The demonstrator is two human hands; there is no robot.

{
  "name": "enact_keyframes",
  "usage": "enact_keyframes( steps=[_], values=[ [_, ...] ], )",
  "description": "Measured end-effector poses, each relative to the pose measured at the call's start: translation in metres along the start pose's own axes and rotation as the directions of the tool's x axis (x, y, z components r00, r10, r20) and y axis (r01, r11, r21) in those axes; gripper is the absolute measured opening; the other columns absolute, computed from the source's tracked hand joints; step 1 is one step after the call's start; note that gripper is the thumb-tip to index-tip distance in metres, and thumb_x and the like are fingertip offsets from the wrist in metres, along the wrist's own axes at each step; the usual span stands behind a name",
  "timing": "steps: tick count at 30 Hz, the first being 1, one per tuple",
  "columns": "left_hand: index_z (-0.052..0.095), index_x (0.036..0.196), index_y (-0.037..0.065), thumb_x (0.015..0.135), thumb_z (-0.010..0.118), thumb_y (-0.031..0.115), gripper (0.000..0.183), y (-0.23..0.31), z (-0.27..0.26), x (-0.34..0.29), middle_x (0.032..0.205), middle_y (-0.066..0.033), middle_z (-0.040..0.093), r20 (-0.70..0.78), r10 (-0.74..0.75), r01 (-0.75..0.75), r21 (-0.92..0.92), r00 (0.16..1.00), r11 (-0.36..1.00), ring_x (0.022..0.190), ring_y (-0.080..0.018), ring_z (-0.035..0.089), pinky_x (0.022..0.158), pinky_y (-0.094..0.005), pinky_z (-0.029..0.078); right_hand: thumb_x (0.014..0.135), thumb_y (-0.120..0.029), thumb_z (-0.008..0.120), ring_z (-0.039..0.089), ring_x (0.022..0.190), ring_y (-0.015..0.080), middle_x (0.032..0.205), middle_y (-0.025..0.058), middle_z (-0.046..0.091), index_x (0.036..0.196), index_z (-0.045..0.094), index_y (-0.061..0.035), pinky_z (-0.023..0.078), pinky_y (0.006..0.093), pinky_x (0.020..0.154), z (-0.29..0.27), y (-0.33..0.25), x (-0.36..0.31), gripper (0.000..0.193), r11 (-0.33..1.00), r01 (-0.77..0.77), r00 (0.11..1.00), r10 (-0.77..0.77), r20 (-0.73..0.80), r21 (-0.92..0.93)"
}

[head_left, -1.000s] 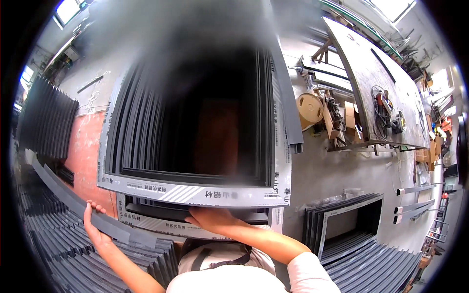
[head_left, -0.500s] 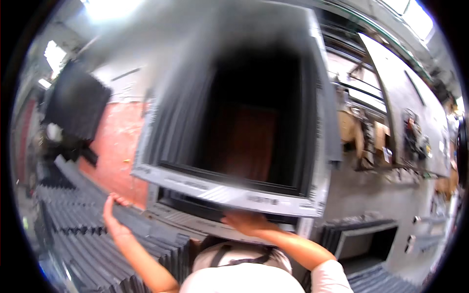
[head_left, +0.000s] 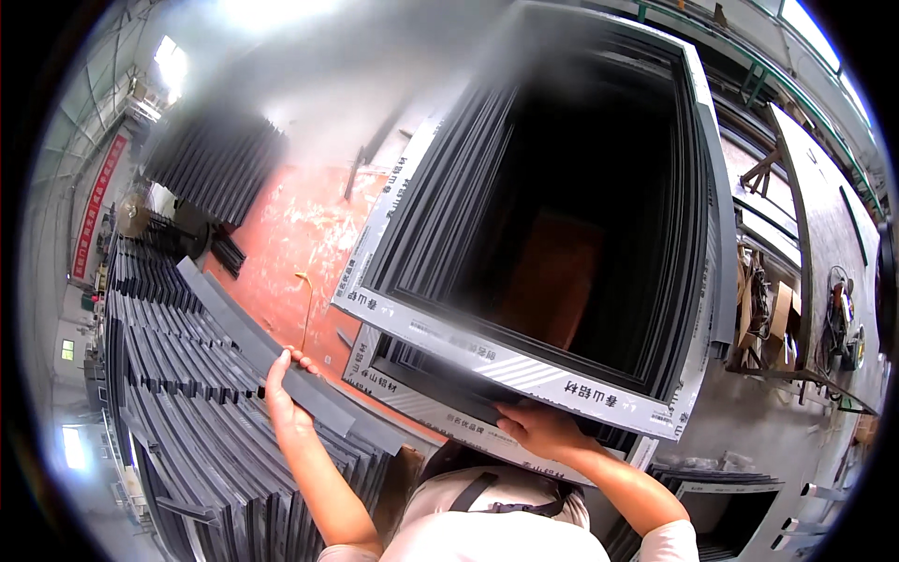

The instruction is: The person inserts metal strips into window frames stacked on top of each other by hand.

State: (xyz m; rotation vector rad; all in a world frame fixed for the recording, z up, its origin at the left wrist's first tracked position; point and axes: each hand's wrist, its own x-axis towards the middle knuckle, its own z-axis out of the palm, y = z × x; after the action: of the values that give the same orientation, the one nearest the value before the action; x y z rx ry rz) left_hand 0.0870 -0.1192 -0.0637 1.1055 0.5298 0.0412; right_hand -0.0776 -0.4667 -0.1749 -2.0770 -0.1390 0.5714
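My left hand point(head_left: 292, 403) is closed around the edge of a long, flat dark grey strip point(head_left: 234, 323), thumb on the near side and fingertips over the far edge. That strip lies slantwise over stacked grey profiles point(head_left: 201, 421). In front of me stands a stack of large dark rectangular frames point(head_left: 506, 354) with pale printed film along their front edges. Under its overhanging edge is a lower frame point(head_left: 440, 419). My right hand point(head_left: 543, 433) is closed at the lower frame's front bar, with its fingers partly in shadow.
A worn reddish board point(head_left: 309, 234) lies behind the strip. More stacked profiles point(head_left: 211, 164) stand at the far left. At right a large pale panel point(head_left: 824, 215) leans by a shelf with cardboard pieces point(head_left: 782, 309). Another dark frame point(head_left: 730, 487) sits low at right.
The view has swung left, so the frames, profiles and both hands appear further right, and the picture is sharper. Both hands keep about the same places on the strip and lower frame.
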Motion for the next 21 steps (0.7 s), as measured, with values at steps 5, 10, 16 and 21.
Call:
enact_keyframes(
  steps=[5,10,16,21],
  values=[
    [0.062,0.102,0.004,0.088,0.069,0.013,0.018,-0.038,-0.012,0.027,0.085,-0.0062,0.064,0.014,-0.104,0.102,0.070,0.995,0.992,0.077,-0.0180,0.061,0.068,-0.0333,0.053,0.101,-0.041,0.050,0.065,0.095,0.0337,0.100,0.0160,0.065,0.136,0.057,-0.0207,0.052,0.0426,0.082,0.001,-0.010,-0.006,0.041,0.987,-0.116,0.991,0.109,-0.072,-0.110],
    [0.066,0.087,0.007,0.083,0.073,0.022,0.017,-0.062,-0.049,0.064,0.077,-0.0066,0.065,-0.094,-0.094,0.111,0.200,0.991,0.973,0.072,-0.0214,0.062,0.070,-0.0344,0.050,0.101,-0.044,0.048,0.065,0.097,0.0343,0.105,0.0152,0.067,0.137,0.056,-0.0273,0.053,0.0449,0.080,-0.001,-0.043,-0.003,0.041,0.955,-0.287,0.957,0.281,-0.071,-0.077],
    [0.065,0.093,0.007,0.086,0.071,0.019,0.015,-0.064,-0.063,0.096,0.085,-0.0042,0.066,0.049,-0.159,0.143,0.232,0.986,0.962,0.076,-0.0172,0.062,0.071,-0.0304,0.052,0.098,-0.038,0.052,0.066,0.097,0.0357,0.102,0.0143,0.069,0.128,0.063,-0.0216,0.054,0.0454,0.080,0.020,-0.024,0.000,0.036,0.990,-0.138,0.954,0.129,-0.272,-0.016],
    [0.064,0.093,0.007,0.087,0.069,0.018,0.014,-0.064,-0.056,0.099,0.086,-0.0040,0.066,0.070,-0.205,0.183,0.238,0.976,0.954,0.079,-0.0175,0.063,0.072,-0.0302,0.052,0.098,-0.043,0.050,0.066,0.097,0.0352,0.107,0.0174,0.066,0.129,0.062,-0.0200,0.054,0.0455,0.079,0.020,-0.026,-0.007,0.040,0.978,-0.152,0.941,0.100,-0.324,-0.141]
  ],
)
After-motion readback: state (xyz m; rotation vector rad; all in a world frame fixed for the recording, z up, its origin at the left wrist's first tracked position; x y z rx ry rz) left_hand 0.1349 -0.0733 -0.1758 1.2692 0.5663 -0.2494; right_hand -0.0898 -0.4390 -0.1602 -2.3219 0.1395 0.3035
